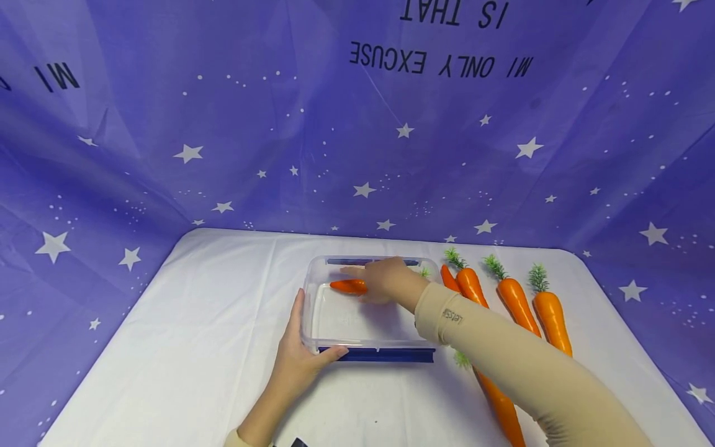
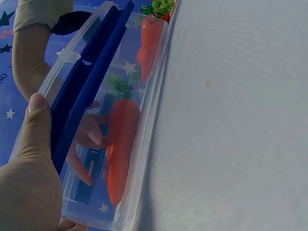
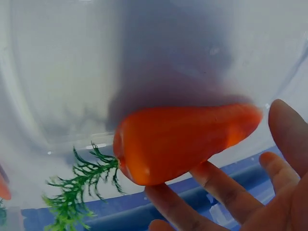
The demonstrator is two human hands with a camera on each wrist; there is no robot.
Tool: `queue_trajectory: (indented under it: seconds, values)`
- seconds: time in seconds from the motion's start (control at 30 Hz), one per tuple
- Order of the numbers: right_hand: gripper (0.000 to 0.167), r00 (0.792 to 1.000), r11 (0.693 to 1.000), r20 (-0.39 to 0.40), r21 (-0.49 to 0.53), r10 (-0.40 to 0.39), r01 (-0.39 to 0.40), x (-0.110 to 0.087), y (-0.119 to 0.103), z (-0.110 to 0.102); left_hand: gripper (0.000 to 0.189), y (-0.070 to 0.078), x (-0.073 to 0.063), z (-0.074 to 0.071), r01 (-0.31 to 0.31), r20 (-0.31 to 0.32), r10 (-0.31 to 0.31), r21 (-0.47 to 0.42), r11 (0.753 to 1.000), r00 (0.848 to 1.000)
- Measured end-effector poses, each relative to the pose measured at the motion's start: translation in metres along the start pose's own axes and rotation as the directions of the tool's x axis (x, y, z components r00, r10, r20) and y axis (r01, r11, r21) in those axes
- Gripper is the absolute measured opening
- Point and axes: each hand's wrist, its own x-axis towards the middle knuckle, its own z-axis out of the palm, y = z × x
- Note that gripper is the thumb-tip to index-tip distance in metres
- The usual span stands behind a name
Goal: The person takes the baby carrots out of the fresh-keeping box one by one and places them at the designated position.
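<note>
A clear plastic container (image 1: 346, 343) with blue latches stands on the table, its top uncovered. My left hand (image 1: 304, 360) grips its near left corner, thumb over the blue latch (image 2: 91, 82) and fingers along the left wall. Inside lies an orange toy carrot (image 3: 183, 142) with a green frilly top (image 3: 79, 183); its tip points left in the head view. My right hand (image 1: 385, 279) reaches into the container over this carrot. In the right wrist view its fingertips touch the carrot's side, the fingers spread and the thumb apart from it. The sleeve hides the container's right end.
To the right of the container lie several more toy carrots, among them a middle one (image 1: 518, 301) and a far right one (image 1: 553, 316). One carrot (image 1: 503, 410) lies partly under the right sleeve. A white cloth (image 1: 201, 347) covers the table, with a purple star-printed curtain (image 1: 335, 136) behind.
</note>
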Motion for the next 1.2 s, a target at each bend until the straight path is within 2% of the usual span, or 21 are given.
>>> queue_trajectory:
  seconds: [0.1,0.3,0.4,0.77,1.0,1.2]
  values:
    - [0.073,1.0,1.0,-0.017,-0.029,-0.005,0.004,0.002,-0.002,0.004,0.128,0.001,0.0,0.0,-0.009,-0.004,0.009,0.006,1.0,1.0]
    - [0.068,1.0,0.999,0.014,-0.043,0.017,-0.016,0.006,-0.004,0.011,0.128,0.001,0.0,0.0,-0.003,0.004,0.003,0.002,1.0,1.0]
    - [0.07,1.0,0.999,0.005,-0.042,0.023,-0.022,0.008,-0.003,0.014,0.127,0.001,0.0,0.0,0.003,0.007,-0.003,-0.004,1.0,1.0]
    - [0.074,0.998,0.998,-0.05,0.026,-0.049,0.051,0.01,0.0,0.021,0.128,0.002,0.0,0.0,-0.005,-0.001,0.005,0.002,1.0,1.0]
    - [0.083,0.998,0.992,0.015,0.111,-0.06,0.058,0.011,0.0,0.023,0.129,0.004,0.0,0.001,-0.018,-0.002,0.018,0.0,1.0,1.0]
    - [0.083,0.996,0.993,0.015,0.077,-0.086,0.084,0.013,-0.003,0.022,0.129,0.002,0.0,0.0,-0.012,-0.009,0.012,0.014,1.0,1.0]
